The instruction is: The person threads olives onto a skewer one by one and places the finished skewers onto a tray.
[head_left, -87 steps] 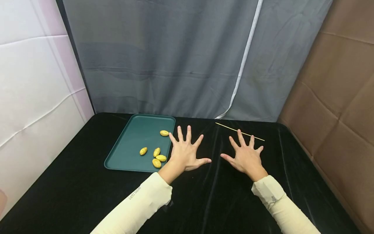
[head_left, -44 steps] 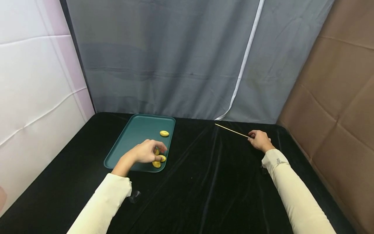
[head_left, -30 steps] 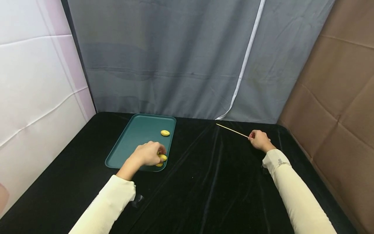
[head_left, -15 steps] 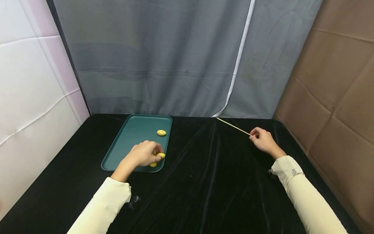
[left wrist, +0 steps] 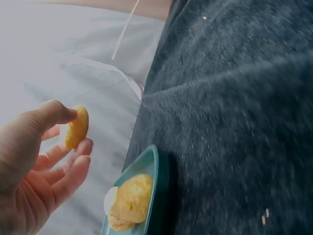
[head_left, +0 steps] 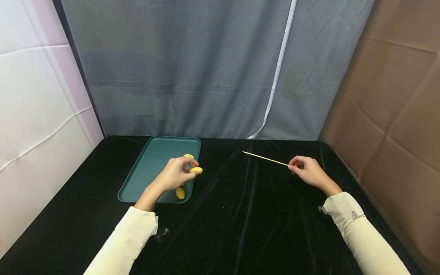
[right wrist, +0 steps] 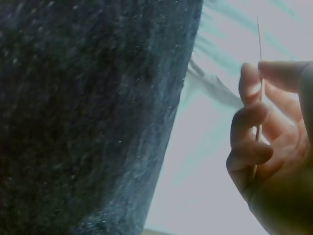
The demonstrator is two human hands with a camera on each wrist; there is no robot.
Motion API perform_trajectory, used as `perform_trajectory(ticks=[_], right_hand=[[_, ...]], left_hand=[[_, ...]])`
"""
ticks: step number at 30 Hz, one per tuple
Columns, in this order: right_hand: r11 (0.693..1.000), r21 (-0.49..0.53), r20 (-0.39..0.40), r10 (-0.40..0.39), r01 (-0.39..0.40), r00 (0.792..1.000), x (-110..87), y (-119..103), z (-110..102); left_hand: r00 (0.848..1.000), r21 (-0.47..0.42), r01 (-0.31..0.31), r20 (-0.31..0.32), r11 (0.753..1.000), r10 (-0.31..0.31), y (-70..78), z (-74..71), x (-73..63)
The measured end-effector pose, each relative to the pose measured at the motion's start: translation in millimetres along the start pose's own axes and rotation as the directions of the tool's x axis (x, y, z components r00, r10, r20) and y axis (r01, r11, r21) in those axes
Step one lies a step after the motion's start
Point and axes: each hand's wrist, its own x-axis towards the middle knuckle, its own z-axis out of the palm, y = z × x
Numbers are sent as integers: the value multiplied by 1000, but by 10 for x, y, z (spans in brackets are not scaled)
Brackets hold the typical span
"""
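My left hand point(head_left: 175, 172) pinches a yellow oval piece point(head_left: 196, 170) between thumb and fingertips, raised over the tray's right side. In the left wrist view the held piece point(left wrist: 78, 128) looks rough-skinned, with the thumb on one side of it. My right hand point(head_left: 310, 172) grips a thin wooden skewer point(head_left: 264, 158) near one end, its other end pointing left. In the right wrist view, the fingers curl round the skewer point(right wrist: 259, 44). Beneath the left hand, more yellow pieces point(head_left: 180, 193) lie in the green tray point(head_left: 146, 172), partly hidden by that hand.
Another yellow piece point(head_left: 188, 156) lies farther back in the tray. Black cloth point(head_left: 223, 229) covers the table. A grey curtain point(head_left: 178, 68) hangs behind it, with a white panel point(head_left: 38, 114) at left and a brown one point(head_left: 395, 107) at right.
Both hands were spread open at first. The left has since picked a yellow piece up from the tray; the right has taken the skewer and lifted it off the cloth, moving it slightly left.
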Motion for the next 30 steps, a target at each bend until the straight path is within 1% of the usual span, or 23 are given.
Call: perform_trajectory(ticks=[5,7,9,10,11,13,15,17,22,24,26,28,30], right_hand=[[998,47,66,-44,41,997,-1,-100,16],[996,64,83,-61,56,995,5,-140,25],[995,73,92,-80,73,993,24,-177,37],[994,76,92,-88,81,992,37,-192,46],[993,77,89,-94,88,992,52,-206,56],[991,89,81,-104,97,991,75,-230,76],[988,104,62,-119,112,991,90,-262,89],[983,131,52,-133,125,990,105,-296,98],[970,173,36,-180,172,983,134,-380,108],[968,177,37,-186,177,982,126,-412,104],[968,180,41,-187,177,981,108,-438,96],[971,170,38,-176,167,984,75,-502,80],[971,165,28,-178,171,984,61,-504,79]], left_hand=[[997,-62,-46,-62,997,42,1,77,84],[995,-100,-41,-96,994,32,13,118,108],[990,-140,-27,-144,990,7,27,166,130],[986,-175,-16,-165,984,-14,37,191,142],[983,-216,-7,-179,976,-33,50,214,156],[979,-310,4,-191,951,-66,79,254,190],[979,-398,11,-183,917,-91,111,283,231],[980,-480,15,-166,877,-107,144,301,262],[975,-585,2,-177,811,-131,192,346,284],[976,-607,6,-169,794,-137,218,372,277],[980,-627,10,-147,779,-131,249,398,273],[986,-629,13,-123,777,-117,289,414,270],[988,-626,8,-113,780,-101,320,425,277]])
